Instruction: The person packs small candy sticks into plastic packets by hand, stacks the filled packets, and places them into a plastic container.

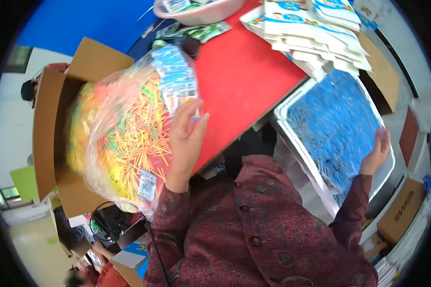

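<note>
My left hand (186, 138) is raised over the red table's edge, thumb and fingers apart with nothing visible between them. Just beyond its fingertips lies a stack of blue-and-white printed cards (175, 71) on a clear plastic bag (98, 148). Many thin yellow, orange, pink and green sticks (134, 138) fill the bag, and a small printed label (147, 184) lies on them. At the right, my right hand (378, 152) is by the inner right side of a white bin (296, 135), fingers extended and slightly blurred. Many small blue pieces (337, 122), too fine to identify, fill this bin.
An open cardboard box (48, 129) surrounds the bag on the left. White printed packets (311, 33) are piled on the red table (237, 71) near the bin. A pink basin (206, 14) and green packets (208, 32) stand farther back. Another person (112, 275) is at lower left.
</note>
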Motion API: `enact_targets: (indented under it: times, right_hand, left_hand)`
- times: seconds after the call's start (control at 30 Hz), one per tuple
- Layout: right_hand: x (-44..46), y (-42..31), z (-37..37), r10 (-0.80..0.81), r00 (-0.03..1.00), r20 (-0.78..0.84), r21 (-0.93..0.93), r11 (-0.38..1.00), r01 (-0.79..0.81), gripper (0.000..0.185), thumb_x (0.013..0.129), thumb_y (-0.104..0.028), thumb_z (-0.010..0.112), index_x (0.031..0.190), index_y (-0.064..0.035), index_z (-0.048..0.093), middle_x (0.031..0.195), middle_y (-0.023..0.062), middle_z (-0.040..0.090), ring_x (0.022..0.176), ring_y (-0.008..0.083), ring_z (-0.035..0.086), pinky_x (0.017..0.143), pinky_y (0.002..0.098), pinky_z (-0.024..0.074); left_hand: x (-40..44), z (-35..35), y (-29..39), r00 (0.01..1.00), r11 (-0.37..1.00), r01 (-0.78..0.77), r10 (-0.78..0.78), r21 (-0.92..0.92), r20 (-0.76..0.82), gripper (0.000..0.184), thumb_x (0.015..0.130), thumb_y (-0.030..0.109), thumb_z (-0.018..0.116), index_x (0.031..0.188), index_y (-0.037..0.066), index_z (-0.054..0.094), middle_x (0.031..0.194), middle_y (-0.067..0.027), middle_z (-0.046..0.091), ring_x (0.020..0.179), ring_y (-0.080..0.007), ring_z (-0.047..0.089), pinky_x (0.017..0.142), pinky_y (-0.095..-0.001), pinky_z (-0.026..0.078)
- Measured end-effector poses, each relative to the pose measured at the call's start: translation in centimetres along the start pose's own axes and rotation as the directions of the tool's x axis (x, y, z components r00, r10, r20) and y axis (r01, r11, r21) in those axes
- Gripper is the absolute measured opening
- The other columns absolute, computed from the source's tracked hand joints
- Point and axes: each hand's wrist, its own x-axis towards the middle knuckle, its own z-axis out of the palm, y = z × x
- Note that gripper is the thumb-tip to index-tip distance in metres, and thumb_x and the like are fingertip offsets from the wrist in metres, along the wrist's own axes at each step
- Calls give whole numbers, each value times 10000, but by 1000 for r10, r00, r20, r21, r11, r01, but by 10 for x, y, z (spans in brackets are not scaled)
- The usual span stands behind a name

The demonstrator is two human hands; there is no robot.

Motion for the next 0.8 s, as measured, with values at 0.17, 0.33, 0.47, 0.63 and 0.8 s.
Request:
enact_targets:
  times: [0.17, 0.33, 0.47, 0.63, 0.8]
  right_hand:
    - [-86, -129, 173, -62, 593, 803, 305, 898, -319, 277, 909, -3, 497, 1181, 35, 534, 1099, 138, 619, 990, 218, 616, 911, 328, 471]
    - [-140, -183, 316, -271, 294, 917, 324, 934, -152, 288, 918, -44, 519, 1199, 18, 523, 1100, 113, 619, 1042, 169, 597, 882, 281, 476]
    - [-158, -199, 356, -331, 270, 904, 275, 935, 225, 301, 867, -64, 569, 1165, -24, 548, 1073, 129, 621, 966, 230, 612, 828, 313, 489]
    - [-166, -191, 393, -635, 286, 718, 414, 719, 558, 325, 820, -81, 601, 1139, -32, 563, 1035, 144, 618, 902, 315, 594, 797, 370, 488]
    - [-162, -190, 412, -663, 270, 698, 361, 652, 667, 285, 814, -103, 613, 1089, -29, 595, 984, 137, 617, 880, 318, 589, 761, 402, 481]
  left_hand:
    - [27, -25, -40, 980, 898, -9, 95, 439, -173, 696, 720, 129, 743, 1307, -22, 401, 1241, -219, 500, 1175, -349, 468, 947, -413, 415]
    - [44, -42, -62, 988, 851, 153, -137, 502, -68, 912, 649, 176, 796, 1352, -85, 277, 1232, -275, 487, 1145, -384, 480, 919, -444, 421]
    - [59, -51, -65, 987, 954, 161, -151, 253, -59, 933, 635, 181, 810, 1352, -90, 277, 1228, -288, 485, 1113, -410, 496, 912, -438, 421]
    - [73, -50, -85, 995, 972, 93, -99, 213, 13, 962, 627, 181, 821, 1364, -80, 262, 1231, -295, 482, 1106, -427, 502, 939, -431, 410]
    - [72, -53, -89, 997, 975, 70, -71, 211, -1, 1010, 626, 177, 829, 1391, -65, 216, 1259, -303, 458, 1160, -427, 468, 977, -429, 392]
